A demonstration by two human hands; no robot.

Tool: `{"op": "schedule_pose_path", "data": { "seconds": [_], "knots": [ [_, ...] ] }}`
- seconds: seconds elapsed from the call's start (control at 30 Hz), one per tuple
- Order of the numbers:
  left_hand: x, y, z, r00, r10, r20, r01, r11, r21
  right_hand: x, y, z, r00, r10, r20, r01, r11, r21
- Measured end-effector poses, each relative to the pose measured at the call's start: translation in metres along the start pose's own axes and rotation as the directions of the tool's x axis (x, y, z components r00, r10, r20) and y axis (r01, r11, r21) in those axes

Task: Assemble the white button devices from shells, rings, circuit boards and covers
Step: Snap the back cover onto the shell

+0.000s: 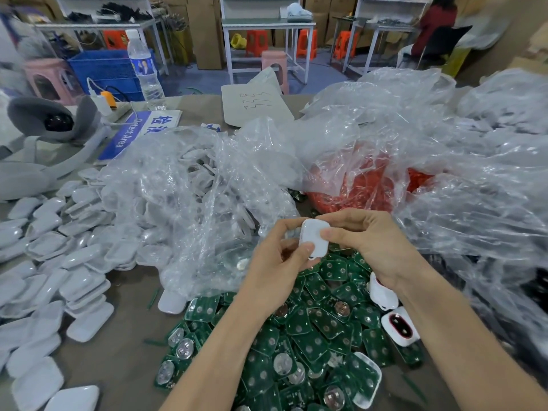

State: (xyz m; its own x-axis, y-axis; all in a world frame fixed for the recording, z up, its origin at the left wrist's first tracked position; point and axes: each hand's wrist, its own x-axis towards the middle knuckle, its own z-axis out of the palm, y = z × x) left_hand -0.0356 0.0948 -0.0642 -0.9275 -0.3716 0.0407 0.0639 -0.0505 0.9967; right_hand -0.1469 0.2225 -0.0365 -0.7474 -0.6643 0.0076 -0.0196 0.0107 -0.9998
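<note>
Both hands pinch one white button device (315, 237) near mid-frame: the left hand (278, 256) curls on its 8 o'clock edge, the right hand (364, 241) on its 3 o'clock edge. At 6 o'clock green circuit boards (311, 336) heap on the brown table (127, 351). White covers (53, 262) spread at 9, and clear bags (192, 188) lie at 12. Workbenches (267, 25) and orange stools (255, 41) stand behind.

Clutter beyond your work
You have a water bottle (145, 66) standing just above a blue Detect Area sign (135, 134), a grey headset (50, 126) at far left, and a scribbled paper sheet (255, 106) at upper centre.
</note>
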Motion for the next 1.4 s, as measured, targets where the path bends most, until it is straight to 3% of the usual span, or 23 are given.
{"op": "schedule_pose_path", "data": {
  "seconds": [0.23, 0.4, 0.57, 0.73, 1.13, 1.4],
  "knots": [
    [0.001, 0.0, 0.002, 0.987, 0.028, -0.157, -0.039, 0.997, -0.068, 0.001, 0.004, 0.01, 0.987, 0.007, -0.162, 0.014, 0.992, 0.124],
    [-0.001, 0.0, 0.002, 0.98, 0.066, -0.188, -0.047, 0.993, 0.106, 0.0, 0.007, 0.012, 0.988, 0.024, -0.15, 0.001, 0.987, 0.162],
    [-0.001, 0.0, 0.002, 0.973, 0.086, -0.212, -0.051, 0.985, 0.165, -0.003, 0.004, 0.013, 0.997, 0.034, -0.062, -0.022, 0.983, 0.181],
    [-0.001, 0.001, 0.0, 0.981, 0.087, -0.174, -0.05, 0.978, 0.203, -0.006, 0.002, 0.01, 0.999, 0.034, -0.021, -0.032, 0.995, 0.095],
    [0.0, 0.002, 0.0, 0.986, 0.095, -0.137, -0.07, 0.981, 0.18, -0.004, 0.001, 0.006, 0.997, 0.061, -0.044, -0.055, 0.991, 0.121],
    [0.002, -0.003, -0.002, 0.989, 0.057, -0.133, -0.026, 0.974, 0.225, -0.008, 0.001, 0.009, 0.995, -0.054, -0.079, 0.044, 0.992, -0.116]
  ]
}}
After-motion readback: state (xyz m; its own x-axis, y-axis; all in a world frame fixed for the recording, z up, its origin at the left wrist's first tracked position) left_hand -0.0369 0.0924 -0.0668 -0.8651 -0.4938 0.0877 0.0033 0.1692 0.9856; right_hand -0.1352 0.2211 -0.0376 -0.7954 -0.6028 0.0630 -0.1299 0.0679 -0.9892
